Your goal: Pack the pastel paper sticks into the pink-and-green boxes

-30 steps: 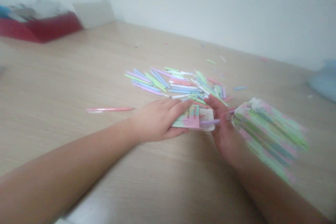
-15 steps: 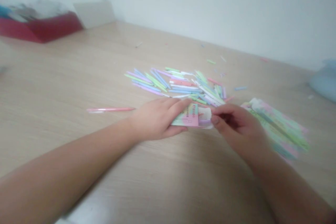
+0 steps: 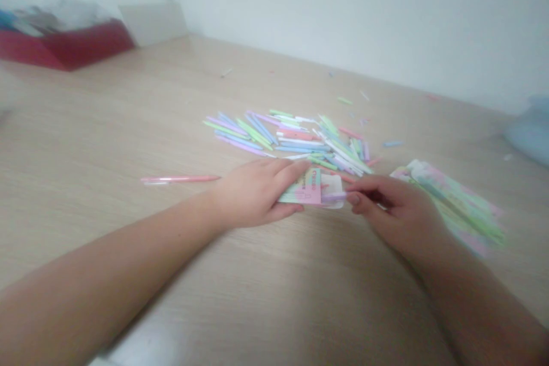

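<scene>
My left hand (image 3: 257,194) is wrapped over a small pastel box (image 3: 309,187) on the table, with the box's open end facing right. A white flap and a purple stick (image 3: 334,198) show at that opening. My right hand (image 3: 394,209) pinches the outer end of the purple stick beside the flap. Just beyond my hands lies a loose pile of pastel sticks (image 3: 295,140) in green, blue, purple, white and pink. A pink pen (image 3: 180,179) lies left of my left hand.
Pastel boxes (image 3: 463,200) lie to the right, partly behind my right hand. A red box (image 3: 86,43) with mixed items stands at the back left, beside a pale panel (image 3: 154,23). At the right edge is a light blue object (image 3: 529,131). Small pieces lie scattered near the wall.
The purple stick now shows between the box opening and my right fingertips, which have shifted slightly right. My left hand still holds the box.
</scene>
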The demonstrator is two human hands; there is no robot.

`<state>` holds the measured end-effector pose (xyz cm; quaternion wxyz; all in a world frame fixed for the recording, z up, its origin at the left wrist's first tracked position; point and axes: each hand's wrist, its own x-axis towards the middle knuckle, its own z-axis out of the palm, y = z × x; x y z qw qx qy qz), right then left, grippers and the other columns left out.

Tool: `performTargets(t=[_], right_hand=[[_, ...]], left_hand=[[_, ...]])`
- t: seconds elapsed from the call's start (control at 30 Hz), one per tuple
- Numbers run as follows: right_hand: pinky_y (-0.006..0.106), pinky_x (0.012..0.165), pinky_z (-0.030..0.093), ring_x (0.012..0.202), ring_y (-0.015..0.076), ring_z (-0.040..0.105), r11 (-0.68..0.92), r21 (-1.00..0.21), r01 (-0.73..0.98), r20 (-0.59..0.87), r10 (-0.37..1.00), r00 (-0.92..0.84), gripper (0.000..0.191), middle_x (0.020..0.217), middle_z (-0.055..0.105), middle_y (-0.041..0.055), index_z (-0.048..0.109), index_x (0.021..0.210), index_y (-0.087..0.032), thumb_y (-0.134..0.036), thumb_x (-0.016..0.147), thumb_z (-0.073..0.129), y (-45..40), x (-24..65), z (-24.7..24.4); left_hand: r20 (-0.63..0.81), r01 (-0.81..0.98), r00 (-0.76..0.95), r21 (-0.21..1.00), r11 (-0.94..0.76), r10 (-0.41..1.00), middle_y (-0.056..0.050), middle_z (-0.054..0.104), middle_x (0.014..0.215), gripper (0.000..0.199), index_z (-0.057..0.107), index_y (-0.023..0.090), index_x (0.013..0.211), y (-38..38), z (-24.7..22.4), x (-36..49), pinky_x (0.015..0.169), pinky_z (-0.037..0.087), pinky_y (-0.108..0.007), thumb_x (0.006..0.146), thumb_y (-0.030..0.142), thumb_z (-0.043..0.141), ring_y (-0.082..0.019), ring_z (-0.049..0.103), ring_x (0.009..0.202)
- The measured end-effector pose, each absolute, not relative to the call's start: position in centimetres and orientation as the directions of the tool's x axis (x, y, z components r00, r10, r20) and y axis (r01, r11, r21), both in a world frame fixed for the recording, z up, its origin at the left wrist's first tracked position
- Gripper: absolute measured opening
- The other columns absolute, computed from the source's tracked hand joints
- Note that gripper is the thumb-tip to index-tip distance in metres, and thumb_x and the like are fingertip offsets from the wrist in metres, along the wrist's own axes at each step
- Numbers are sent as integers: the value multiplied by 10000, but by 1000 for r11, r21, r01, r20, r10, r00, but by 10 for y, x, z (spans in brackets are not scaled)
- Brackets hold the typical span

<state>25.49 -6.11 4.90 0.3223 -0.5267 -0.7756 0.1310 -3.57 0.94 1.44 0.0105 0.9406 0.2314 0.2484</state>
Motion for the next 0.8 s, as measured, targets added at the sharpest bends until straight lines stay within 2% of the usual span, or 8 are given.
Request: performTargets(t=[0.17,0.3,0.37,0.53,0.6,0.7,0.8], right_hand=[[254,513,461,560,136,625,260,-627,734,232,962,-143,185,675,703,-24,776,975,-267,-421,1006,677,-61,248,44],[257,561,523,614,149,670,272,-707,653,191,962,-194,192,709,713,-25,748,1036,-265,-441,1011,675,-59,250,38],[259,603,542,677,152,693,350,-646,678,255,937,-239,143,814,751,-16,739,1085,-285,-394,1005,692,-58,254,38],[297,764,579,912,198,740,571,-361,737,457,797,-394,129,1105,787,22,727,1109,-307,-282,984,710,-63,260,44],[302,772,586,907,202,744,563,-343,752,498,788,-362,157,1110,787,32,725,1130,-301,-279,975,719,-66,259,47],[261,629,574,726,167,723,417,-512,751,459,872,-172,145,922,780,22,734,1120,-278,-321,982,717,-68,250,49],[237,521,546,593,149,684,286,-732,619,327,944,-49,121,732,726,3,716,993,-243,-363,998,695,-67,237,51]], left_hand=[[457,442,774,104,-891,437,-218,651,1352,717,395,83,1555,10,15,-36,1019,564,-481,1042,564,537,-349,666,1208],[468,439,771,101,-893,432,-217,642,1362,709,400,74,1549,10,14,-37,1057,545,-468,1045,553,542,-344,647,1252],[469,436,771,106,-894,432,-217,634,1380,709,393,78,1554,10,14,-37,1077,536,-464,1046,549,543,-341,634,1279],[463,415,775,138,-899,429,-218,613,1424,708,382,94,1559,10,13,-38,1081,542,-479,1043,550,546,-346,624,1302],[470,402,776,144,-904,420,-217,601,1444,699,379,98,1559,11,14,-38,1094,537,-485,1045,539,549,-348,612,1320],[491,380,773,150,-913,402,-225,581,1465,684,373,104,1561,12,15,-39,1128,520,-485,1055,533,539,-344,585,1359],[508,388,764,131,-912,398,-244,552,1489,689,359,97,1569,13,17,-40,1162,496,-494,1062,532,530,-352,545,1405]])
